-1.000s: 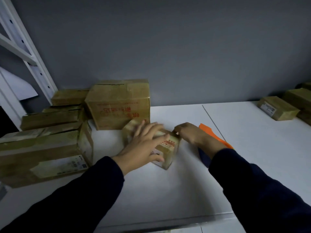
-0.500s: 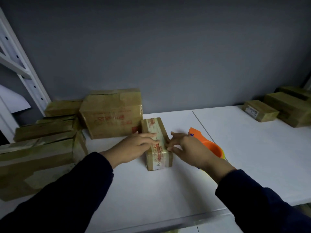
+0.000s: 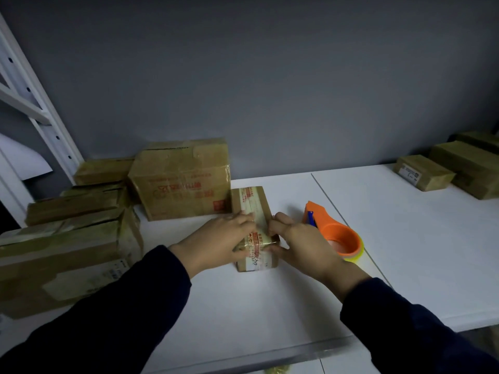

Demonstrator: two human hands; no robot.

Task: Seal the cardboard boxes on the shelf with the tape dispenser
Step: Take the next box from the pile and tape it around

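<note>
Small box lies lengthwise mid-shelf, taped along its top, printed label on the near end. Left hand is on its left side, fingers laid flat across the top, grip not closed, just pressing. Right hand is at the right edge, fingers curled against the side and thumb on the near corner, grip clamped on the box. Orange tape dispenser sits on the white shelf just right of the right hand, nobody holding it. Big box stands behind, touching the small one. Stacked boxes far left, more boxes far right. Dark sleeves on both arms.
</note>
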